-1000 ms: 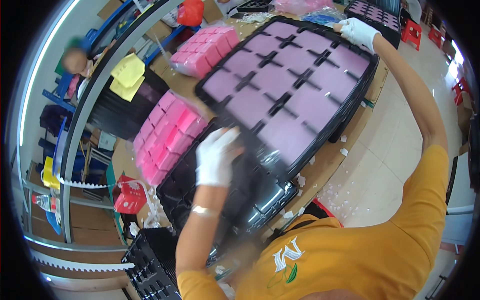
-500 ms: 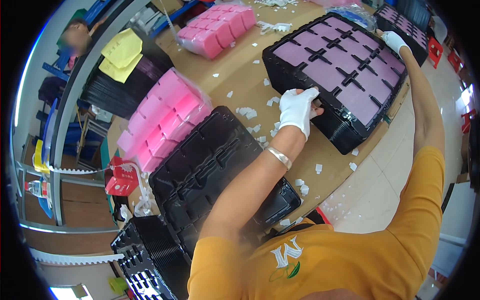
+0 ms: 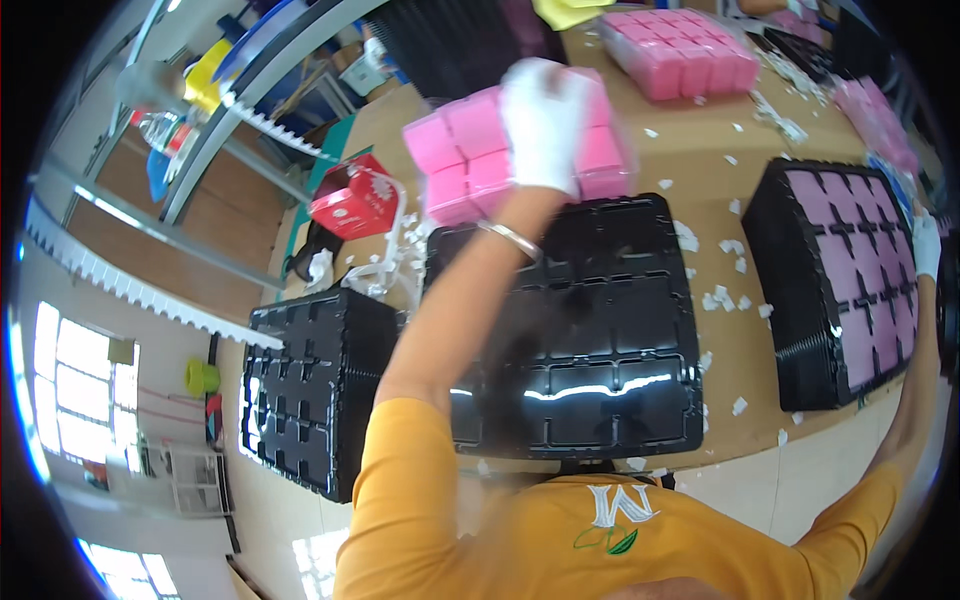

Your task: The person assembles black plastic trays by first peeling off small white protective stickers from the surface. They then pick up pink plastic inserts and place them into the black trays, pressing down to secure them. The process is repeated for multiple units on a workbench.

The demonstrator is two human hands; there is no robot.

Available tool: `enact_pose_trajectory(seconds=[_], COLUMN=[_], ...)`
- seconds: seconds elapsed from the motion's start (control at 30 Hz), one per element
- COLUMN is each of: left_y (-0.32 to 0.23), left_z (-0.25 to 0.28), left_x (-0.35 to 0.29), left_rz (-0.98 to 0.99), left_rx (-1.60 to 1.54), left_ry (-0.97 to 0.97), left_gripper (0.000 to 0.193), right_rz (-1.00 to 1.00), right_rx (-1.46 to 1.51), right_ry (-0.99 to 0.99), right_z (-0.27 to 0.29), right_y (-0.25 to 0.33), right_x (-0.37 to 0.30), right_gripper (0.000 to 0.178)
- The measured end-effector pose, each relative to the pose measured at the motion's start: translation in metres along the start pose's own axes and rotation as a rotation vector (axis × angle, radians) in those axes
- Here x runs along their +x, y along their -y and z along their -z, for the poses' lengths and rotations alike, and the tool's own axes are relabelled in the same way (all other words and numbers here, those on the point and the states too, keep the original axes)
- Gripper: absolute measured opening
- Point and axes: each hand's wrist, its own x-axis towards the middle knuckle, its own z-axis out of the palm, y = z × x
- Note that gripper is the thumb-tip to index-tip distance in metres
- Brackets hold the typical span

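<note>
My left hand (image 3: 545, 125), in a white glove with a silver bangle on the wrist, reaches over a plastic-wrapped bundle of pink blocks (image 3: 465, 165). Motion smears its fingers, so its grip does not show. Stretched far out to the right, my right hand (image 3: 927, 248), also white-gloved, is at the right side of a stack of black plastic trays (image 3: 795, 290) topped with lilac pieces. Its fingers are too small and partly hidden to read. Below my left forearm lies a wide, glossy black tray (image 3: 600, 310).
Another black tray stack (image 3: 315, 390) stands at the left. Behind are a second pink bundle (image 3: 680, 55) and a tall dark stack (image 3: 455, 50). A red box (image 3: 355, 200) sits beside a metal frame (image 3: 130, 215). White scraps dot the brown tabletop (image 3: 735, 405).
My left hand has left the near corner of the lilac-topped stack and swung over to the pink bundle. The view has turned left. My right hand stays by that stack.
</note>
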Motion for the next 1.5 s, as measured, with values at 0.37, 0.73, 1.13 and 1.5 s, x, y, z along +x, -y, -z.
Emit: enact_pose_trajectory(seconds=[0.37, 0.73, 1.13, 1.5], left_y=[0.155, 0.11, 0.214, 0.118], left_z=[0.219, 0.247, 0.306, 0.255], left_x=[-0.012, -0.106, 0.022, -0.073], left_rz=[0.438, 0.651, 0.423, 0.614], left_rx=[0.743, 0.509, -0.006, -0.459], left_ry=[0.463, 0.703, 0.092, 0.145], left_gripper=[0.053, 0.065, 0.074, 0.055], right_rz=[0.377, 0.668, 0.712, 0.677], right_rx=[0.802, 1.03, 1.286, 2.061], right_ry=[-0.103, 0.152, -0.09, 0.392], right_z=[0.3, 0.398, 0.475, 0.535], right_y=[0.376, 0.543, 0.577, 0.662], right_x=[0.034, 0.0, -0.014, -0.035], right_gripper=[0.037, 0.038, 0.037, 0.034])
